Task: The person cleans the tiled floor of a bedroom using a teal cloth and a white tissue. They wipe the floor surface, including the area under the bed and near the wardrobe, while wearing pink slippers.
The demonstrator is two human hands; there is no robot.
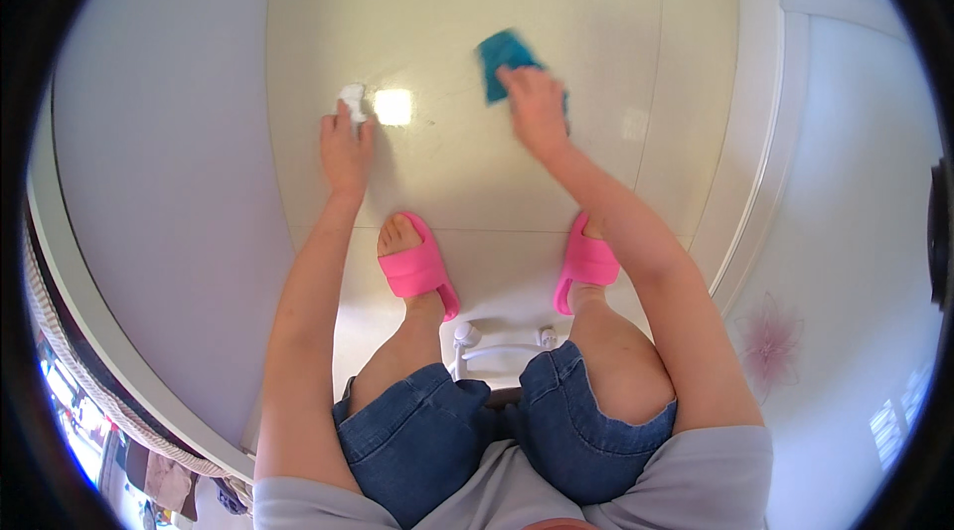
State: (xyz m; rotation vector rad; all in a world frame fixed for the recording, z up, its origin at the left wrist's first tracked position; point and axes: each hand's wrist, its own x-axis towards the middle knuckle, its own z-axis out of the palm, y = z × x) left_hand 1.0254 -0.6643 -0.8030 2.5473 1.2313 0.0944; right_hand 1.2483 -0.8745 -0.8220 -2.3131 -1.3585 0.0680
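On the glossy cream floor tiles (462,172), my right hand (538,105) presses a teal cloth (507,57), with its fingers on the cloth's near part. Further left, the fingertips of my left hand (346,146) hold a crumpled white tissue or cloth (352,99) against the floor. A small dark mark (430,122) lies on the tile between the two hands. Both arms reach forward past my knees.
Pink slides (414,269) are on my feet. Between my legs stand white wheeled casters (467,336). A pale panel (164,157) borders the floor at left; a white frame (775,135) and a panel with a flower print (769,347) are at right. Hanging cloths (168,481) show at lower left.
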